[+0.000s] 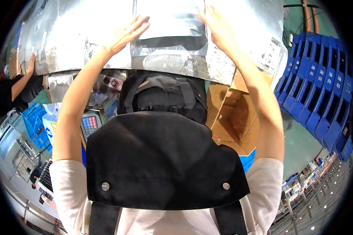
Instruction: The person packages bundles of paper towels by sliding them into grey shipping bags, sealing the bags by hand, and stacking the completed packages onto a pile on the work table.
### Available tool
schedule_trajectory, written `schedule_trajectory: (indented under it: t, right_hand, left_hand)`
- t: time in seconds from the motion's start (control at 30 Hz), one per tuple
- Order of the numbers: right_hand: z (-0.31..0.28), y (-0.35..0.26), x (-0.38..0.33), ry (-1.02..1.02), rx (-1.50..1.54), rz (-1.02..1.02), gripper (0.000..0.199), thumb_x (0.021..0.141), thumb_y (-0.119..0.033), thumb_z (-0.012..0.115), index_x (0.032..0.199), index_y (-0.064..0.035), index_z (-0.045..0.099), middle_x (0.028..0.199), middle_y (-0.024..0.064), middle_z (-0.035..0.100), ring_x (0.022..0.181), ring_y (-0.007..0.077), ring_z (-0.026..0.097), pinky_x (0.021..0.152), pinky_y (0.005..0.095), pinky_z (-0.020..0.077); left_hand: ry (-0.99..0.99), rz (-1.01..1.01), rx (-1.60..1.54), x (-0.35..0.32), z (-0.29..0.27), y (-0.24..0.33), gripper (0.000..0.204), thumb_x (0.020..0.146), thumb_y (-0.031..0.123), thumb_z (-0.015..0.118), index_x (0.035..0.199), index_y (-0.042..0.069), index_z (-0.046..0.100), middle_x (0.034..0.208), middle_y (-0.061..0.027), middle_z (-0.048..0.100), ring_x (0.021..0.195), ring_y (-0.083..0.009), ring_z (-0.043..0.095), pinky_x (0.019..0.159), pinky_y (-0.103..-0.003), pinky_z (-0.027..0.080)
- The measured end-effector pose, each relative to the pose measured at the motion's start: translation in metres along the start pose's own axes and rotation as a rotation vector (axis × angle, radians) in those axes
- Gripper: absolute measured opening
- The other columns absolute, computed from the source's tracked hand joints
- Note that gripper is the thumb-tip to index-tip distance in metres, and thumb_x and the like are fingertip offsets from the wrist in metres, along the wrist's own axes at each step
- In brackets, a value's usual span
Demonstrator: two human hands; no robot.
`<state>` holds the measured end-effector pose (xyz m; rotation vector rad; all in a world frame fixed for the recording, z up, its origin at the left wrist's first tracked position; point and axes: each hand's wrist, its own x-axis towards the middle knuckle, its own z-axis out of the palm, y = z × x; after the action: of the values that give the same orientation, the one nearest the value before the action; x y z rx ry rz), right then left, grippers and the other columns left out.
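My left hand (126, 34) reaches over the shiny metal worktop (86, 23), its fingers stretched out toward the middle. On the other side my right hand (216, 26) has its fingers extended forward, a little blurred. Between the two lies a flat, glossy, pale sheet-like piece (166, 23) with a dark band along its near side; glare hides its edges, and I cannot tell whether it is a plastic bag or part of the worktop. Both hands are near its sides, and nothing shows gripped in either.
Below the worktop edge sit a black backpack (164, 94), an open cardboard box (233, 117) and a scale with a keypad (91, 122). Blue plastic crates (317, 86) are stacked at the right. Another person's hand (30, 64) rests at the worktop's left end.
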<state>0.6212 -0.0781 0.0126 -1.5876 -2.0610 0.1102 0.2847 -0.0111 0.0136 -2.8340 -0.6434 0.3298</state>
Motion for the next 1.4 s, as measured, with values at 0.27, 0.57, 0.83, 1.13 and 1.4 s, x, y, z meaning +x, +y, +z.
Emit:
schedule_trajectory:
  t: [0.27, 0.57, 0.83, 1.13, 1.4]
  right_hand:
    - [-0.001, 0.037, -0.019, -0.538, -0.106, -0.241, 0.032, 0.065, 0.0, 0.056, 0.095, -0.0097, 0.058, 0.113, 0.0059, 0.053, 0.126, 0.0227, 0.029, 0.103, 0.0494, 0.0146]
    - [0.019, 0.072, 0.098, -0.535, 0.012, 0.076, 0.008, 0.06, -0.005, 0.062, 0.067, -0.0062, 0.06, 0.073, 0.0045, 0.06, 0.093, 0.0274, 0.05, 0.085, 0.0431, 0.0324]
    - [0.114, 0.069, 0.118, 0.071, 0.973, 1.169, 0.037, 0.092, -0.033, 0.033, 0.104, -0.0013, 0.048, 0.094, 0.0122, 0.054, 0.077, 0.0179, 0.053, 0.071, 0.0316, 0.0435]
    - [0.005, 0.055, 0.167, -0.09, 1.135, 1.102, 0.058, 0.076, -0.033, 0.058, 0.123, -0.0026, 0.041, 0.112, 0.0138, 0.051, 0.11, 0.0223, 0.044, 0.097, 0.0353, 0.029]
    - [-0.098, 0.116, 0.077, 0.381, 0.677, 0.99, 0.054, 0.084, -0.04, 0.042, 0.118, 0.0016, 0.047, 0.117, 0.0138, 0.049, 0.106, 0.0238, 0.047, 0.093, 0.0324, 0.036]
  left_hand:
    - [-0.004, -0.039, -0.434, -0.031, 0.035, -0.006, 0.029, 0.073, 0.002, 0.051, 0.101, 0.002, 0.053, 0.127, -0.0152, 0.042, 0.123, -0.0296, 0.033, 0.103, -0.036, 0.028]
    - [-0.181, -0.135, -0.832, 0.062, 0.012, -0.114, 0.012, 0.067, 0.003, 0.054, 0.079, 0.002, 0.051, 0.075, -0.0137, 0.057, 0.083, -0.0336, 0.055, 0.083, -0.04, 0.043]
    - [0.184, -1.049, -1.453, 0.129, 0.071, -0.087, 0.02, 0.072, 0.002, 0.055, 0.092, -0.001, 0.052, 0.084, -0.0129, 0.058, 0.086, -0.0226, 0.056, 0.077, -0.03, 0.045]
    - [0.286, -1.346, -2.013, 0.17, -0.069, -0.105, 0.057, 0.077, 0.048, 0.049, 0.11, 0.001, 0.053, 0.099, -0.0157, 0.057, 0.087, -0.0188, 0.057, 0.074, -0.03, 0.048]
    - [0.496, -0.94, -2.075, 0.265, -0.103, -0.036, 0.091, 0.063, 0.044, 0.071, 0.126, -0.006, 0.028, 0.123, -0.0269, 0.035, 0.116, -0.0324, 0.037, 0.094, -0.039, 0.033]
